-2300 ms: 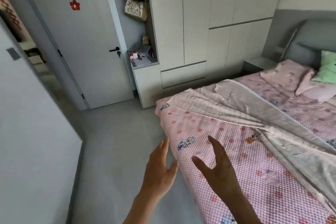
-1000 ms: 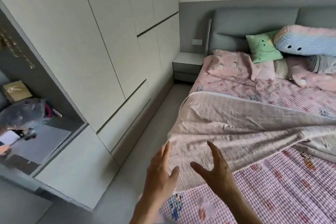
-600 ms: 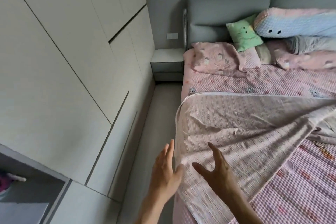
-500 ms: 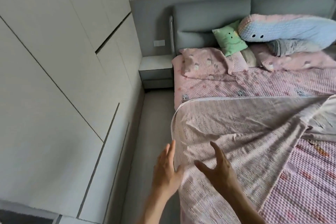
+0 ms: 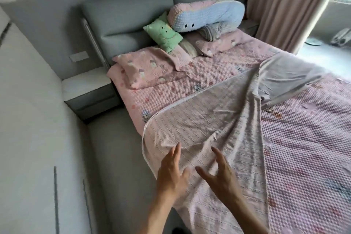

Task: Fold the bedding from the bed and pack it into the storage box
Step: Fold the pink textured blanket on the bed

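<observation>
A thin pale pink striped blanket (image 5: 205, 119) lies rumpled across the bed, its left edge hanging over the bed's side and its far part twisted toward the right. Under it is a pink checked waffle bedspread (image 5: 303, 138). My left hand (image 5: 171, 171) hovers with fingers spread over the blanket's left edge. My right hand (image 5: 218, 173) is just right of it, fingers spread and slightly bent above the blanket. Neither hand holds anything. No storage box is in view.
Pillows crowd the head of the bed: a pink one (image 5: 144, 66), a green one (image 5: 165, 37) and a long blue-and-pink one (image 5: 205, 15). A nightstand (image 5: 89, 89) stands left of the bed. Wardrobe doors (image 5: 28, 119) line a narrow floor aisle (image 5: 117, 157). Curtains (image 5: 284, 2) hang far right.
I have walked from the foot of the bed along its left side and turned right toward the bed. Both hands stay open and now reach over the blanket's near edge.
</observation>
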